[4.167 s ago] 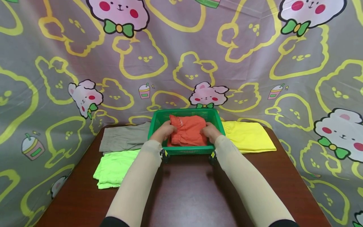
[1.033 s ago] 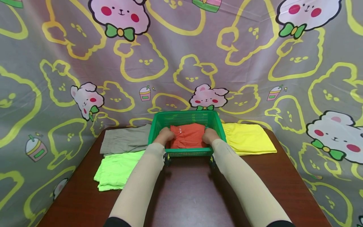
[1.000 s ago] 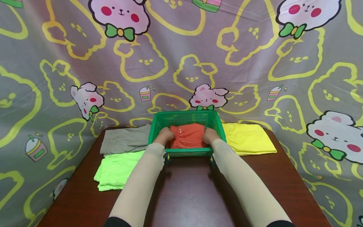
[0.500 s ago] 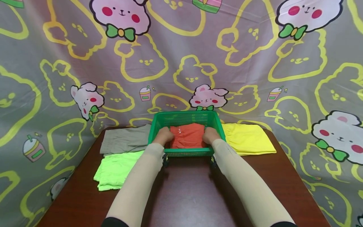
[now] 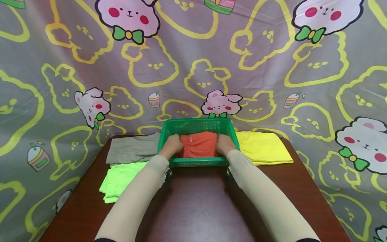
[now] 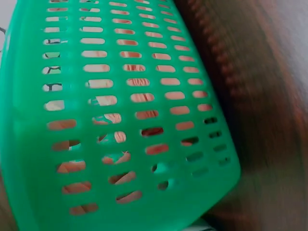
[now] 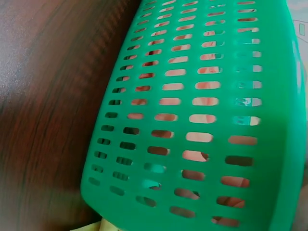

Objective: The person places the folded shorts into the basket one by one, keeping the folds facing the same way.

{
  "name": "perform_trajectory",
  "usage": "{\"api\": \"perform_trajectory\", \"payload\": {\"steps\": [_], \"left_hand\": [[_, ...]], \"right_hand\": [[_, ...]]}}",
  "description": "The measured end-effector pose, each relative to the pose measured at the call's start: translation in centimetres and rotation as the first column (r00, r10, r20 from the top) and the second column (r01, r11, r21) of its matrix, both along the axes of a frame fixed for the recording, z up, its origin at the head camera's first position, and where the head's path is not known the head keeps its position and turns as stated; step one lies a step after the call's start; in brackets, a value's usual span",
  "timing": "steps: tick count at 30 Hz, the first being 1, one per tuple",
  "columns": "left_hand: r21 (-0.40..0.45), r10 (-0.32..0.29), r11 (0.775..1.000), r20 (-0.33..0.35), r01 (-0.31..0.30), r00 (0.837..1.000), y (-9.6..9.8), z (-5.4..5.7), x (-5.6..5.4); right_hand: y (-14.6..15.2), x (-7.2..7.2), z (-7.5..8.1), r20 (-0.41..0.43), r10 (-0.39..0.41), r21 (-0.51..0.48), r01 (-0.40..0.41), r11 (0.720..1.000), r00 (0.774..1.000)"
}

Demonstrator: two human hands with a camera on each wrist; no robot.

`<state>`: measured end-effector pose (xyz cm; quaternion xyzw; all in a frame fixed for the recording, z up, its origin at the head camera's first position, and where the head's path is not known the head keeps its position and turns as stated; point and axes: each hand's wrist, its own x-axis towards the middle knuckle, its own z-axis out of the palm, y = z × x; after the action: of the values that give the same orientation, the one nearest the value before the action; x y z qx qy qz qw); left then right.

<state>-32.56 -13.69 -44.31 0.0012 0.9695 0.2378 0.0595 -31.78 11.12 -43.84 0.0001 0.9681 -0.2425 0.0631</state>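
A folded pair of orange-red pants (image 5: 199,144) with a gathered waistband and a small white mark lies inside the green perforated basket (image 5: 199,162). My left hand (image 5: 173,145) is inside the basket at the pants' left edge. At their right edge is my right hand (image 5: 224,144). The fingertips of both hands point down and are hidden, so I cannot tell whether they pinch the cloth. In the left wrist view the basket wall (image 6: 29,154) blocks most of the hand; skin and orange cloth show through the slots. The right wrist view has the basket wall (image 7: 269,173) likewise in front.
Folded grey pants (image 5: 133,148) lie left of the basket, with a folded neon-green garment (image 5: 119,181) in front of them. Folded yellow pants (image 5: 263,148) lie to the right. The brown table (image 5: 196,205) ends at a patterned cloth backdrop (image 5: 193,40).
Over the last few seconds both hands lowered the orange-red pants deeper into the basket. Since half a second ago the left hand has shifted slightly left and its forearm has swung outward; the pants stay put.
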Motion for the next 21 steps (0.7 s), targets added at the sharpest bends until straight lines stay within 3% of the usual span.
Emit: {"api": "perform_trajectory", "payload": {"steps": [8, 16, 21], "left_hand": [[-0.001, -0.068, 0.998, -0.056, 0.068, 0.996, -1.0, 1.3, 1.3], [0.155, -0.147, 0.975, -0.08, 0.158, 0.986, -2.2, 2.8, 2.5], [0.181, -0.192, 0.961, -0.112, 0.21, 0.975, -2.8, 3.2, 3.2]], "right_hand": [[0.0, 1.1, 1.0, -0.028, 0.029, -0.01, -0.029, 1.0, 0.999], [0.4, 2.2, 1.4, -0.023, 0.093, -0.05, -0.094, 0.994, 0.995], [0.5, 2.8, 1.6, -0.046, 0.108, -0.081, -0.111, 0.99, 0.993]]}}
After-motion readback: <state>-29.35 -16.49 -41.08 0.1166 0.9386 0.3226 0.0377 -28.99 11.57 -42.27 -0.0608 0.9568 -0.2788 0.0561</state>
